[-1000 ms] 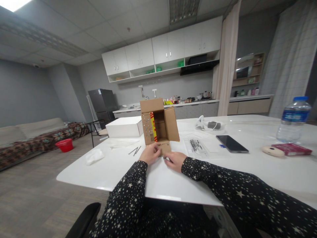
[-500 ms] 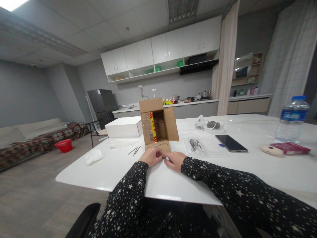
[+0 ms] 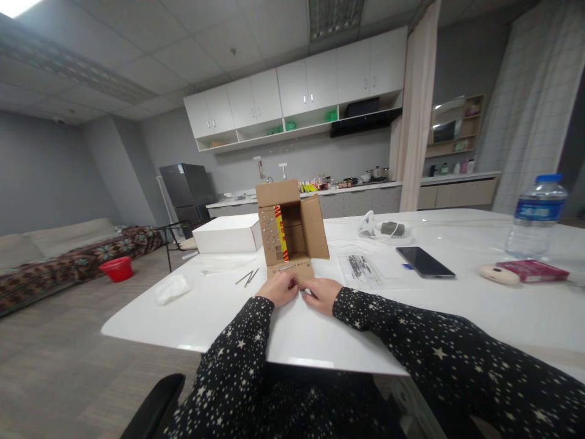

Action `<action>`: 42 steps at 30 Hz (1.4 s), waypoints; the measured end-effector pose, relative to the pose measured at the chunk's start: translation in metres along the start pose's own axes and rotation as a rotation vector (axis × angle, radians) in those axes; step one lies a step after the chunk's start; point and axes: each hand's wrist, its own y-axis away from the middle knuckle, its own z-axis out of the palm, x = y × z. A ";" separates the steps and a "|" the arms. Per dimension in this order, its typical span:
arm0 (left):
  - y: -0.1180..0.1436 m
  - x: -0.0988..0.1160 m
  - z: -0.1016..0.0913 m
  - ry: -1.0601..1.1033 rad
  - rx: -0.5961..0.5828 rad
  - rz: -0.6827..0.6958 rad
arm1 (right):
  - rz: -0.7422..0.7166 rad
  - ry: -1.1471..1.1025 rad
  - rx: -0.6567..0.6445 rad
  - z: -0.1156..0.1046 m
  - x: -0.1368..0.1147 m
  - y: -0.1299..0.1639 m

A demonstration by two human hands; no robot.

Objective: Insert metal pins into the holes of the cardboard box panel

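My left hand [image 3: 282, 289] and my right hand [image 3: 322, 295] meet at the front edge of an open cardboard box [image 3: 317, 228]. The fingers of both are closed in a pinch, close together. A tiny dark thing shows between them, too small to name. Just beyond my hands, the box's lower flap [image 3: 301, 268] bears a row of small beadlike bits. More silvery bits dot the left flap [image 3: 269, 235], beside a yellow and red tape strip [image 3: 282, 235]. To the left of my left hand lie two thin metal tools, maybe tweezers [image 3: 250, 278].
A white box [image 3: 228, 233] stands behind on the left, with a crumpled tissue [image 3: 172, 289] nearer. Rightward are a clear plastic packet [image 3: 361, 270], a phone [image 3: 425, 262], a white device [image 3: 388, 230], a beige rounded object [image 3: 498, 274], a dark red box [image 3: 532, 271] and a water bottle [image 3: 534, 216].
The view has shifted very slightly. Both hands stay together at the box's front flap, with only small finger movement.
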 end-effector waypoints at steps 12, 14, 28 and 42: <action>-0.003 -0.003 0.010 -0.090 0.047 0.014 | -0.005 -0.050 0.011 0.002 0.000 -0.002; -0.003 -0.001 0.009 -0.104 0.099 0.027 | 0.002 -0.045 0.004 0.002 0.001 -0.002; -0.007 -0.006 0.007 -0.041 0.322 0.061 | 0.032 0.003 -0.020 0.001 -0.001 -0.001; -0.007 -0.005 0.006 -0.039 0.402 0.115 | 0.030 0.011 -0.014 0.000 -0.001 -0.001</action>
